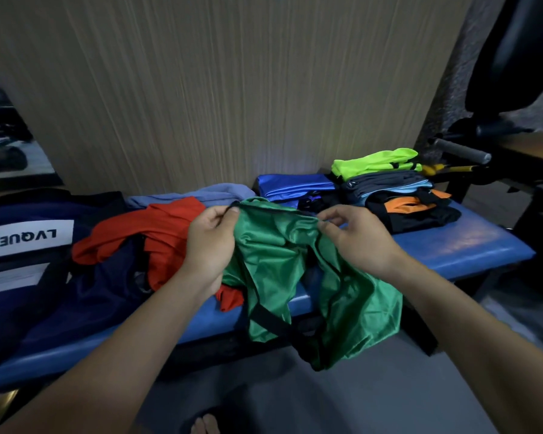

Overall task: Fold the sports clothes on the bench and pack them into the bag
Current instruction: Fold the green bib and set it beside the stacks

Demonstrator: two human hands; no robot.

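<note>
We hold up a shiny green garment [295, 277] with black trim over the front edge of the blue tabletop [470, 249]. Our left hand [209, 242] pinches its top edge on one side, and our right hand [355, 236] pinches the same edge on the other side. The rest of the green cloth hangs down past the tabletop toward the floor.

Just left of it lies a crumpled red garment [157, 236], and a light blue garment [201, 192] lies behind that. The dark blue bag [29, 233] sits at the left end of the tabletop, with a white label [29, 238] on it.

On the right end we see a neat stack of folded clothes [398, 195], with a bright yellow-green garment [373, 161] on top. A folded blue garment [295, 184] lies just beside the stack. A wooden wall [217, 89] stands behind everything.
</note>
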